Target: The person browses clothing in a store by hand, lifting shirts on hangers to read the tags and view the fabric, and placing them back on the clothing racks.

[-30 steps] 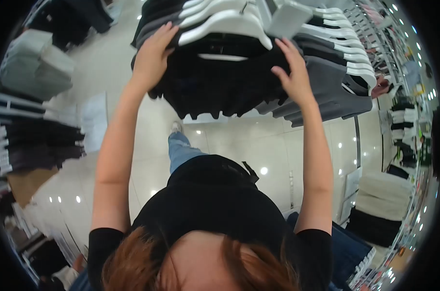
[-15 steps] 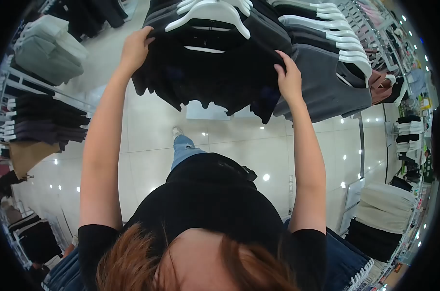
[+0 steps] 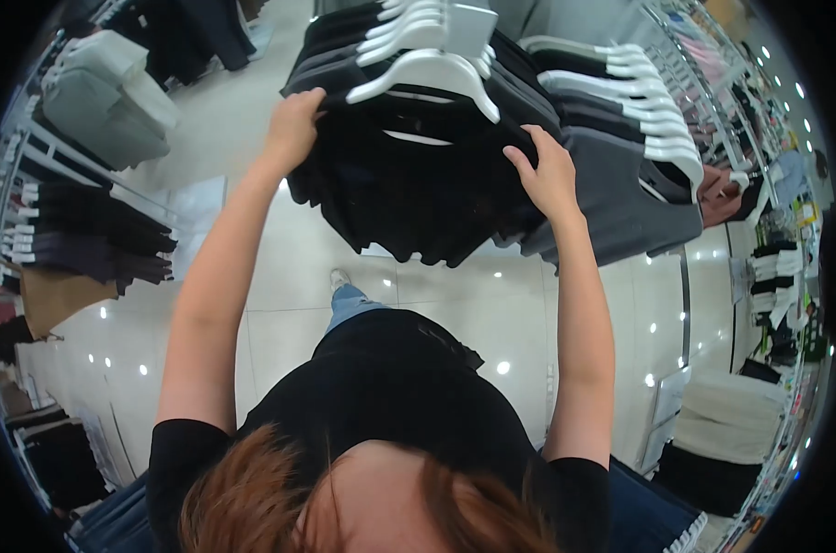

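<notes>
A black top (image 3: 418, 189) hangs on a white hanger (image 3: 427, 74) at the front of a row of dark garments. At its left shoulder edge, my left hand (image 3: 295, 127) has its fingers closed on the black cloth. My right hand (image 3: 547, 173) is at the opposite shoulder, with the thumb held apart from the fingers and the fingertips touching the fabric. Grey tops (image 3: 611, 184) on more white hangers hang just right of my right hand. A pale sign (image 3: 469, 32) stands above the hanger.
Racks of grey garments (image 3: 105, 101) and dark garments (image 3: 95, 230) stand at the left. At the lower right are beige folded or hung clothes (image 3: 731, 415) and dark blue garments (image 3: 653, 502). The tiled floor (image 3: 418, 327) shows below the black top.
The black top looked spread wider half a second ago; its shoulders and my hands are now closer together. The rack and both hands appear lower in the view.
</notes>
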`<state>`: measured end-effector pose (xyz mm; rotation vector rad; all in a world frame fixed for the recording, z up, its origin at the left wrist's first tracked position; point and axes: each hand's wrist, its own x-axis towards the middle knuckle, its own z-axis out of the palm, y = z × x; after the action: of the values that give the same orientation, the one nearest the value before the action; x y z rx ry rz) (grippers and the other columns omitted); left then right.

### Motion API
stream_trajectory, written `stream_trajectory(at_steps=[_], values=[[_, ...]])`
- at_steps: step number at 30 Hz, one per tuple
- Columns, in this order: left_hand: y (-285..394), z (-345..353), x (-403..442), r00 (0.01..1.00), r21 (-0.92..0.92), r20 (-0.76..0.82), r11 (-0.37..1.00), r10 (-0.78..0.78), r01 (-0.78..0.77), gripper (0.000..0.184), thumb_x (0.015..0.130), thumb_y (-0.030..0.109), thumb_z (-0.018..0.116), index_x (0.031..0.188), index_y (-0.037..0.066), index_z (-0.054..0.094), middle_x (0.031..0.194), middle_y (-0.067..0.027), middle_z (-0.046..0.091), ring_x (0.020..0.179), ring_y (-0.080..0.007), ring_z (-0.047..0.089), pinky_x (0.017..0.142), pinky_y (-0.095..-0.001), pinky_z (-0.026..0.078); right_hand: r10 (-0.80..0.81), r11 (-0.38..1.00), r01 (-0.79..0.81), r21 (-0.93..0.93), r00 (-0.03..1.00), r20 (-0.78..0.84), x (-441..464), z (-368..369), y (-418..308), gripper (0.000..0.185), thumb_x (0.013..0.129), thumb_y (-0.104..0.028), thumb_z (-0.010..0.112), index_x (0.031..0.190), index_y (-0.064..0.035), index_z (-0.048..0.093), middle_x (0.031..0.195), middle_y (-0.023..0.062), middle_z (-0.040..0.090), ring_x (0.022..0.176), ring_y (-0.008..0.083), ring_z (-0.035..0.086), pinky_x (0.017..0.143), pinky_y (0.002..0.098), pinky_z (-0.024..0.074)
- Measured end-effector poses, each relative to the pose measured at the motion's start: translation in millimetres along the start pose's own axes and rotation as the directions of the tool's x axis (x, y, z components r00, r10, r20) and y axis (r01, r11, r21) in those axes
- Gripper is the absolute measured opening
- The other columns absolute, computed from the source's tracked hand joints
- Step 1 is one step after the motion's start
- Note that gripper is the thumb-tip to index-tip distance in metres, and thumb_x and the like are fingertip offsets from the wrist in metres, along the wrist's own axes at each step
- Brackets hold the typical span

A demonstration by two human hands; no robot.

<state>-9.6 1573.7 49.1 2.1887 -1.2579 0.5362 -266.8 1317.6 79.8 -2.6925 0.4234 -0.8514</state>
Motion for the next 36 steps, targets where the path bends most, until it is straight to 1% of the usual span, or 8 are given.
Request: stream_trajectory(at_steps=[4, 6, 11, 17, 22, 28, 32, 36], values=[[8, -6, -1, 0.983, 0.021, 0.164, 0.997, -0.077, 0.075, 0.021, 0.079, 0.006, 0.055, 0.099, 0.004, 0.052, 0.09, -0.016, 0.056, 0.089, -0.0356, 0.052, 0.077, -0.0429, 0.041, -0.011, 1.0, 0.012, 0.021, 0.999, -0.035, 14, 4, -22, 0.034, 0.079, -0.03, 0.063, 0.101, -0.0053, 0.056, 0.089, 0.0137, 0.062, 0.084, 0.0322, 0.059, 0.07, 0.038, 0.0451], [8, -9, -3, 0.988, -0.197, 0.152, 0.979, -0.02, 0.05, 0.028, 0.081, 0.014, 0.057, 0.107, 0.005, 0.051, 0.099, -0.0148, 0.055, 0.098, -0.0329, 0.05, 0.084, -0.0404, 0.04, 0.043, 0.999, -0.043, 0.003, 0.999, -0.023, 14, 2, -23, 0.033, 0.078, -0.03, 0.064, 0.101, -0.0073, 0.057, 0.085, 0.0134, 0.062, 0.081, 0.0315, 0.06, 0.068, 0.0371, 0.0453], [11, 1, 29, 0.994, -0.323, -0.097, 0.946, -0.052, 0.018, 0.042, 0.087, 0.021, 0.053, 0.124, 0.005, 0.044, 0.125, -0.0108, 0.046, 0.116, -0.0265, 0.044, 0.099, -0.0324, 0.033, 0.11, 0.994, -0.111, -0.003, 0.992, -0.065, 13, -43, -21, 0.031, 0.078, -0.028, 0.065, 0.102, -0.009, 0.058, 0.083, 0.0122, 0.062, 0.075, 0.0288, 0.06, 0.065, 0.0333, 0.0446], [18, 23, 93, 0.986, -0.341, 0.166, 0.94, 0.035, 0.024, 0.053, 0.078, 0.017, 0.063, 0.126, 0.007, 0.044, 0.121, -0.0115, 0.048, 0.111, -0.0263, 0.048, 0.095, -0.0317, 0.037, 0.187, 0.969, -0.204, -0.136, 0.974, -0.128, -16, -122, -13, 0.032, 0.081, -0.023, 0.063, 0.109, -0.009, 0.056, 0.089, 0.0128, 0.062, 0.074, 0.028, 0.059, 0.069, 0.0304, 0.0447], [14, 38, 107, 0.985, -0.219, 0.135, 0.973, 0.105, -0.074, 0.064, 0.065, 0.015, 0.072, 0.124, 0.009, 0.047, 0.118, -0.0125, 0.049, 0.11, -0.0296, 0.047, 0.092, -0.0356, 0.039, 0.194, 0.925, -0.251, -0.286, 0.958, -0.212, -110, -186, 15, 0.031, 0.082, -0.018, 0.062, 0.111, -0.0075, 0.056, 0.089, 0.0151, 0.061, 0.075, 0.0273, 0.058, 0.071, 0.03, 0.0443], [15, 45, 105, 0.984, -0.152, 0.157, 0.987, 0.079, -0.055, 0.043, 0.068, -0.004, 0.051, 0.11, 0.008, 0.048, 0.099, -0.0207, 0.057, 0.098, -0.0397, 0.051, 0.079, -0.0447, 0.041, 0.519, 0.565, -0.699, -0.439, 0.714, -0.469, -234, -261, 29, 0.039, 0.087, -0.029, 0.058, 0.114, -0.0013, 0.054, 0.104, 0.0176, 0.061, 0.093, 0.031, 0.058, 0.082, 0.0321, 0.0429], [22, 38, 92, 0.986, -0.178, 0.149, 0.983, 0.075, -0.048, 0.038, 0.07, -0.006, 0.043, 0.104, 0.009, 0.047, 0.093, -0.0234, 0.056, 0.095, -0.0422, 0.05, 0.075, -0.0465, 0.04, 0.473, 0.362, -0.804, -0.471, 0.594, -0.651, -277, -308, 16, 0.046, 0.086, -0.038, 0.056, 0.116, -0.0036, 0.054, 0.108, 0.0176, 0.06, 0.099, 0.0307, 0.058, 0.083, 0.0337, 0.0427], [33, 9, 79, 0.963, -0.289, 0.23, 0.955, 0.138, -0.068, 0.038, 0.069, -0.008, 0.04, 0.102, 0.008, 0.047, 0.09, -0.0242, 0.055, 0.094, -0.0422, 0.05, 0.075, -0.0446, 0.039, 0.347, 0.391, -0.75, -0.534, 0.658, -0.669, -274, -333, 15, 0.037, 0.086, -0.03, 0.059, 0.111, -0.0029, 0.057, 0.104, 0.0173, 0.062, 0.095, 0.0289, 0.06, 0.08, 0.0327, 0.0438]])
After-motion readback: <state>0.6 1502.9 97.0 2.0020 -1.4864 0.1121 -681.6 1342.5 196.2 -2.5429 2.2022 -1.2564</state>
